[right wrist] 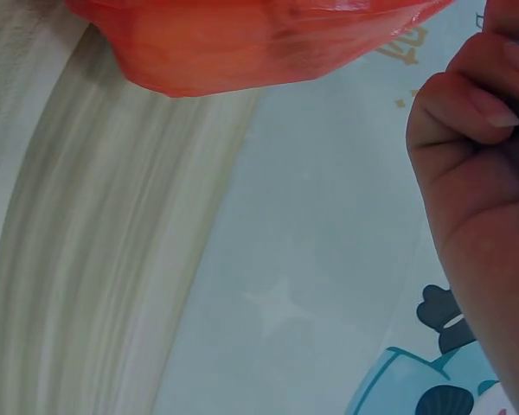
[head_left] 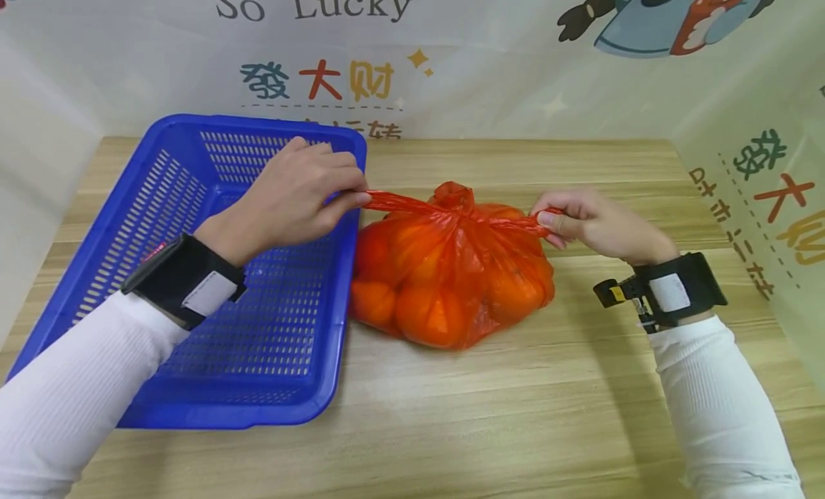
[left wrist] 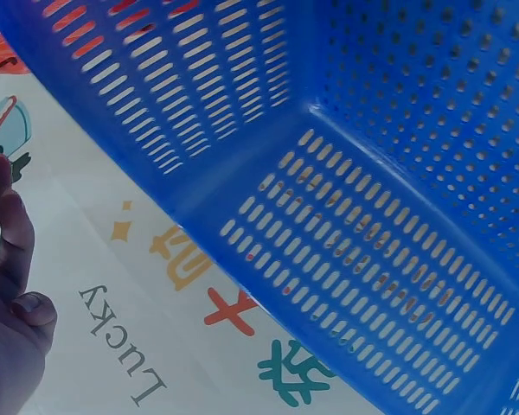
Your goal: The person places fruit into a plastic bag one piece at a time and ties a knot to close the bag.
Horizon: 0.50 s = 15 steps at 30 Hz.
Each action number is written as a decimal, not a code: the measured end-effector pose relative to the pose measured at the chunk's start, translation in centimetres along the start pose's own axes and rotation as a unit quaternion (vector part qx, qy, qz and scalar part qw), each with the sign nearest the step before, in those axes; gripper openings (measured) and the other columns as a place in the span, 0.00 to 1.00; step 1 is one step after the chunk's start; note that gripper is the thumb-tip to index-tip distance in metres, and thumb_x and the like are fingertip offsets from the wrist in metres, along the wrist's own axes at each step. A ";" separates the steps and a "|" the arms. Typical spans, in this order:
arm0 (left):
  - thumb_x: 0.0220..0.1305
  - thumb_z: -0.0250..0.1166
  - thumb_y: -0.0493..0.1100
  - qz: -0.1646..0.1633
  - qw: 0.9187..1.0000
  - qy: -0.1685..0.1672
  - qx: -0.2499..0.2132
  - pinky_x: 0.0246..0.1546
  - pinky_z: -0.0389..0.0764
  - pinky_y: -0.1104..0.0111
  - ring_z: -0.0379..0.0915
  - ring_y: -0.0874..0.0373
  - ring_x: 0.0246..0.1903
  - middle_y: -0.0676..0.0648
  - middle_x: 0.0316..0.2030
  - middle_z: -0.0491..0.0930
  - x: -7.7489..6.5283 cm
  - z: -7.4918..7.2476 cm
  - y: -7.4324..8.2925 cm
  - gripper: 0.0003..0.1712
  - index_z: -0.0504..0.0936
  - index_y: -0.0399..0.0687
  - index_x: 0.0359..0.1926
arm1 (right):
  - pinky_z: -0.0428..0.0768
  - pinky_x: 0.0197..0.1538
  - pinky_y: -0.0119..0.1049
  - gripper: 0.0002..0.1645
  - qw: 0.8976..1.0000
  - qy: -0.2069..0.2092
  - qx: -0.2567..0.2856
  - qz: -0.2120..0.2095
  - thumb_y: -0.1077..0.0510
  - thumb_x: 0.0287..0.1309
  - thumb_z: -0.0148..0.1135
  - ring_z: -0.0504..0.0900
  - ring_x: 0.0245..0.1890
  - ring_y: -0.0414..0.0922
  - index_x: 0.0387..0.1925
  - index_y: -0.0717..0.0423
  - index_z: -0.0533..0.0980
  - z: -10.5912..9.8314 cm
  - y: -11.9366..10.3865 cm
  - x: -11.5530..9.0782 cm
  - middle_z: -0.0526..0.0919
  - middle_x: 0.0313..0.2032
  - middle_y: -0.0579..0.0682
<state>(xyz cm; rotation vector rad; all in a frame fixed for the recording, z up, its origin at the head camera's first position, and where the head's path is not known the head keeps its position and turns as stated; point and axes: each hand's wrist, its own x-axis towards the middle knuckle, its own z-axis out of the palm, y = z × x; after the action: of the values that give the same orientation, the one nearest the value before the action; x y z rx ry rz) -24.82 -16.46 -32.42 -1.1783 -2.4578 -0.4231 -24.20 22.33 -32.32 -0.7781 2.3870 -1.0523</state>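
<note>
A red translucent plastic bag (head_left: 451, 270) full of round orange fruit sits on the table, its neck tied in a knot. My left hand (head_left: 303, 187) pinches the bag's left handle between thumb and fingers, above the right rim of the blue basket (head_left: 341, 320). On the other side, my right hand (head_left: 593, 223) pinches the right handle. Both handles are stretched out sideways from the knot. In the right wrist view the bag (right wrist: 233, 43) shows along the top, beside the curled fingers (right wrist: 467, 112). The left wrist view shows the left hand (left wrist: 13, 303) at its left edge.
The perforated blue basket stands left of the bag, close against it, with its inside visible under the left forearm. A printed cloth (head_left: 483, 69) hangs behind the wooden table (head_left: 490, 427) and along its right side.
</note>
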 end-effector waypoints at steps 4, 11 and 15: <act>0.67 0.62 0.44 0.010 1.000 0.002 0.008 0.33 0.55 0.61 0.70 0.49 0.30 0.48 0.28 0.79 -0.3 0.0 -0.1 0.08 0.84 0.47 0.34 | 0.70 0.30 0.35 0.11 1.000 -0.004 0.013 0.005 0.61 0.73 0.46 0.71 0.25 0.47 0.42 0.60 0.76 0.1 0.6 -0.4 0.70 0.24 0.52; 0.66 0.62 0.44 0.021 1.000 0.009 0.021 0.34 0.55 0.61 0.69 0.49 0.30 0.48 0.27 0.78 -0.9 0.3 -0.9 0.08 0.84 0.47 0.33 | 0.71 0.32 0.33 0.11 0.999 -0.011 0.036 0.006 0.63 0.72 0.47 0.69 0.23 0.44 0.42 0.61 0.77 0.7 1.5 -1.1 0.68 0.23 0.45; 0.65 0.63 0.43 0.025 0.999 0.019 0.018 0.33 0.55 0.61 0.68 0.49 0.29 0.48 0.26 0.78 -1.1 0.6 -1.4 0.07 0.84 0.47 0.32 | 0.70 0.29 0.33 0.11 0.998 -0.018 0.058 -0.007 0.65 0.72 0.47 0.68 0.21 0.44 0.41 0.63 0.77 1.0 2.1 -1.2 0.68 0.22 0.45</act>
<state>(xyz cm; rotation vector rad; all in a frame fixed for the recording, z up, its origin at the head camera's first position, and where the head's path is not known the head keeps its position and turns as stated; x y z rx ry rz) -25.41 -17.77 -33.60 -1.2022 -2.3879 -0.3812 -23.38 23.75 -34.32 -0.7671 2.2717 -1.1616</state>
